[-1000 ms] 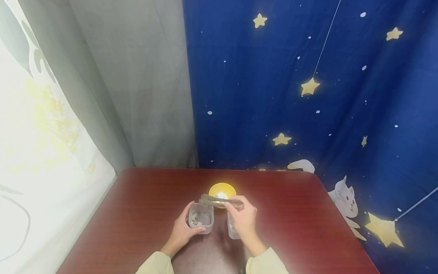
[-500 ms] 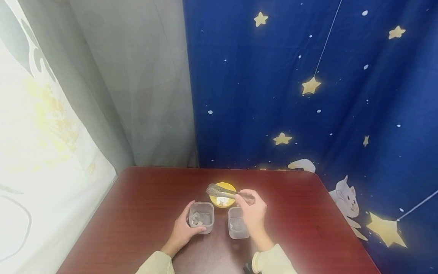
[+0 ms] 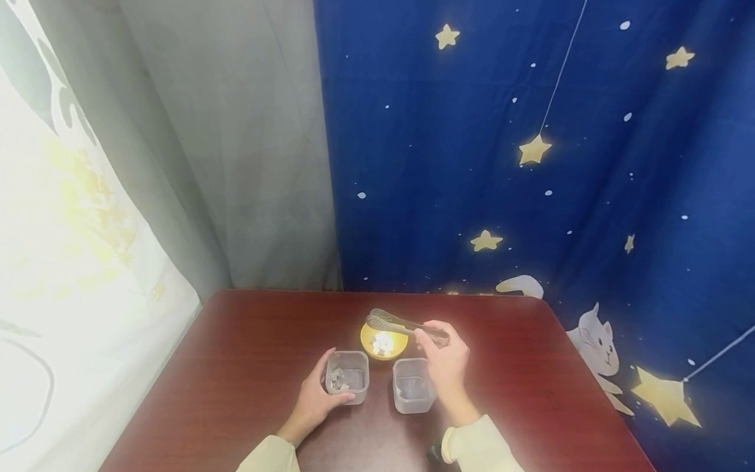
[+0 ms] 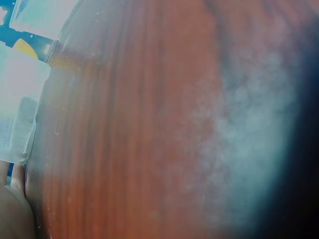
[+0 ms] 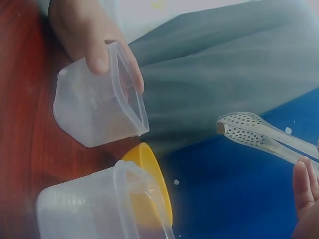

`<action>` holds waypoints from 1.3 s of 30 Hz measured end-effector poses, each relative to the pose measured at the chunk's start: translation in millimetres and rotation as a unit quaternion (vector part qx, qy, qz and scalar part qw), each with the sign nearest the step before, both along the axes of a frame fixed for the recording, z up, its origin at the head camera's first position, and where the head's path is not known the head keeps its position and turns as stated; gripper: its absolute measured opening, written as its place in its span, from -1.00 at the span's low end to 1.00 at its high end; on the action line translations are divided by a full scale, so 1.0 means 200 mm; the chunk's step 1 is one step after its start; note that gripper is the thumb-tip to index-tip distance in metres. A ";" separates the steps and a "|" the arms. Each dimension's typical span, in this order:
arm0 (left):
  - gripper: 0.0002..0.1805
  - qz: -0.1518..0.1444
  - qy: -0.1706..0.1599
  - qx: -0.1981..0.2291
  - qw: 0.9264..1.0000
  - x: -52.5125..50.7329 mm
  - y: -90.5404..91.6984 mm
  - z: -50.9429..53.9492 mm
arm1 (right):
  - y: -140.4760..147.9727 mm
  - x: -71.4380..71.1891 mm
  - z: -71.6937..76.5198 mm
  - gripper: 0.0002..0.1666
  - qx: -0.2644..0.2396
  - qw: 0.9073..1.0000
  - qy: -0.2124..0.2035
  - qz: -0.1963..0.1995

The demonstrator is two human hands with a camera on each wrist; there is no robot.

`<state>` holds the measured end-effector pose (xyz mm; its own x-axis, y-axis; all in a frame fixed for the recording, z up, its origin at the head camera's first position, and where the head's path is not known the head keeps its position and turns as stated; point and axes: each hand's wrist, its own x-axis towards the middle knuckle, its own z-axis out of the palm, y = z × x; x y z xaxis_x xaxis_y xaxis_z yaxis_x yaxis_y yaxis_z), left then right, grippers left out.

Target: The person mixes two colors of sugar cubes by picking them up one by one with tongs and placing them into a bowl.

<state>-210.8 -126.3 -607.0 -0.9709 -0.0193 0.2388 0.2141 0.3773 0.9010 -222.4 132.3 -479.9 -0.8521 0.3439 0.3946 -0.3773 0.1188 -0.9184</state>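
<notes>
My right hand [image 3: 449, 359] pinches a pair of metal tongs [image 3: 407, 326] with perforated heads, held above the yellow bowl [image 3: 366, 346]. In the right wrist view a small tan piece [image 5: 221, 129] shows at the tips of the tongs [image 5: 244, 130]. White bits lie inside the bowl, washed out by glare. My left hand [image 3: 314, 400] grips a clear square plastic container [image 3: 356, 397] by its sides, thumb at the front. Several small greyish pieces [image 3: 337, 379] sit in its left part. A second clear container [image 3: 413, 405] stands below my right hand, partly hidden by it.
Everything stands on a dark red wooden table [image 3: 265, 341]. Behind it hang a grey curtain [image 3: 271, 164] and a blue curtain [image 3: 425, 164] with stars. A white printed cloth [image 3: 77, 262] hangs along the left side.
My right hand has moved right and slightly away with the tongs, from beside the left container to above the bowl. The second container shows more now. My left hand keeps its grip.
</notes>
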 end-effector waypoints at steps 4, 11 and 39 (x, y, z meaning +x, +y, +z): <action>0.22 0.002 0.000 0.001 1.000 0.00 0.00 -0.01 | 0.00 0.03 0.02 -0.76 -0.001 1.000 -0.011 -0.009; 0.22 -0.002 -0.003 0.002 1.000 0.01 0.00 -0.01 | -0.01 0.10 0.11 -0.75 0.009 1.000 0.000 -0.017; 0.22 0.003 -0.005 -0.005 1.000 0.00 0.01 0.01 | -0.04 0.10 0.05 -0.69 0.023 0.998 -0.054 0.013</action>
<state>-210.1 -123.7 -604.2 -0.9730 -0.0223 0.2297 0.2034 0.3877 0.8991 -203.3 124.7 -470.8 -0.8991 0.3042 0.3149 -0.2803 0.1525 -0.9477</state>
